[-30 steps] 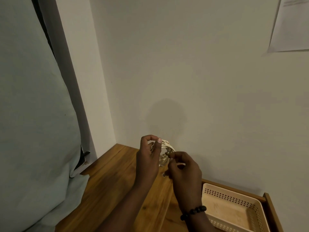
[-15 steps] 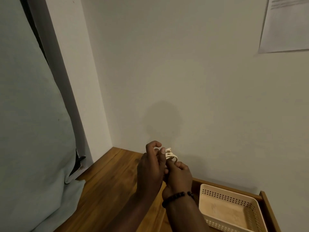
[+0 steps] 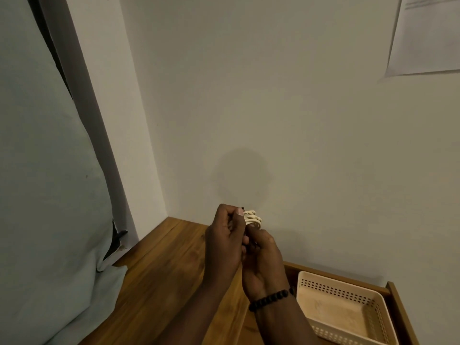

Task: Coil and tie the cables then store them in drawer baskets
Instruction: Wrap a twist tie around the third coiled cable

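Two hands met above the wooden desk (image 3: 159,277), close to the wall (image 3: 286,108), with a small coil of cream cable (image 3: 252,218) between them. The left hand (image 3: 225,242) had its fingers (image 3: 230,211) curled round the coil's near side, thumb tip pressed against the loops, so the bundle stuck out past the thumb toward the wall. The right hand (image 3: 263,262) sat just under and beside the left one, touching it, its fingers bent inward at the lower part of the coil; they seemed to pinch the cable or a tie there, though the exact hold was hidden behind the left hand. A tiny dark bit showed at the top of the coil, too small to tell what it was. A bracelet of dark beads (image 3: 271,298) circled the right wrist.

Right of the hands and lower down, a cream plastic basket (image 3: 343,292) with rows of slots in its walls sat inside an open wooden drawer (image 3: 398,312). The coil was held well above the basket and off to its left, not inside it.

Left of the hands, a pale cloth (image 3: 47,183) hung down and draped onto the desk's edge, with a dark gap beside it. Above the basket, high on the wall, a sheet of paper (image 3: 428,33) was stuck up, its print too blurred to read. The hands' shadow fell on the wall just above the coil.
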